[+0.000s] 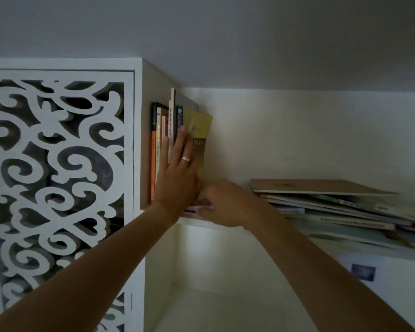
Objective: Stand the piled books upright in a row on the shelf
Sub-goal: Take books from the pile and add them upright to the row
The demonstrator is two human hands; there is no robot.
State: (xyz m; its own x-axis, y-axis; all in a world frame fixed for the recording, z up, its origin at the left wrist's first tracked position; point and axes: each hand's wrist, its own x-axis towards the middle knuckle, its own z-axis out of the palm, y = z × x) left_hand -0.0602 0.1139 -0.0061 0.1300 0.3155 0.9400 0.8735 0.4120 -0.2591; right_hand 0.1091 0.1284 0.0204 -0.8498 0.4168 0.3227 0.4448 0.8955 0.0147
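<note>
Several books stand upright at the shelf's left end, against the cabinet side; the outermost is a yellow book (200, 130). My left hand (177, 173) lies flat with straight fingers against the spines and the yellow cover, a ring on one finger. My right hand (222, 203) is low on the shelf board, fingers curled round the edge of a thin pink book (197, 208) lying at the foot of the row; it is blurred. A pile of flat books (333, 202) lies to the right, topped by a brown-covered book (316, 186).
The white shelf board (225, 224) runs right under the pile. A white cabinet door with carved scroll openwork (58, 176) fills the left. Below the shelf is an open white compartment (225, 283). A small dark picture (363, 271) sits lower right.
</note>
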